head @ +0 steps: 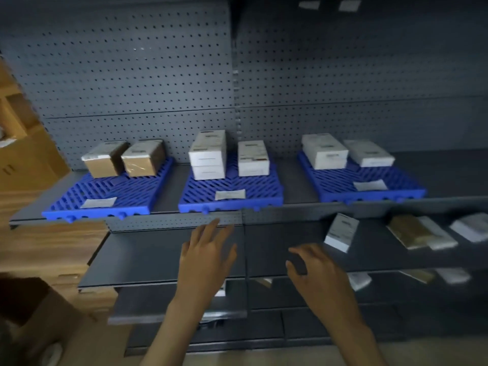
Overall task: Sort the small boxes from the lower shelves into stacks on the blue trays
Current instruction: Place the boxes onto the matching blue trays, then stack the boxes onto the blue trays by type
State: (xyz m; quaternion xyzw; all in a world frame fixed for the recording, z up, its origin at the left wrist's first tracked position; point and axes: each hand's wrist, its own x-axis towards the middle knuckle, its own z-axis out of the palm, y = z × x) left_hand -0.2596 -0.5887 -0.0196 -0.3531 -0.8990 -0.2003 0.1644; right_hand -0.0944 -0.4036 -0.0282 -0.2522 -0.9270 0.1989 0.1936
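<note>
We face a dark grey shelving unit [163,257] with a pegboard back [132,75]. On its upper shelf lie three blue trays in a row. The left tray [105,196] carries two brown boxes [124,158] side by side at its rear, and a paper slip [98,202] lies near its front edge. The middle tray [229,196] holds a stack of two white boxes [207,154] and, at 3 o'clock from it, a single white box [253,158]; a slip [229,194] lies in front of them. The right tray [361,186] bears a white stack [324,151], one low white box [368,153] just beside it, and a slip [370,185].

On the shelf below, a small white box [341,231] stands tilted, at about 1 o'clock from the right hand [314,270] and apart from it. Farther toward 3 o'clock lie a brown packet [408,229] and more white boxes [472,227]. Further blurred boxes [359,280] lie on the shelf beneath.

The left hand [206,257] hovers over bare shelf with fingers spread, holding nothing. The right hand is loosely curled, thumb and fingers apart, touching no box.

Every box and slip bears a printed label, but we find the writing too blurred to read. Cardboard cartons [23,143] stand at 9 o'clock.
</note>
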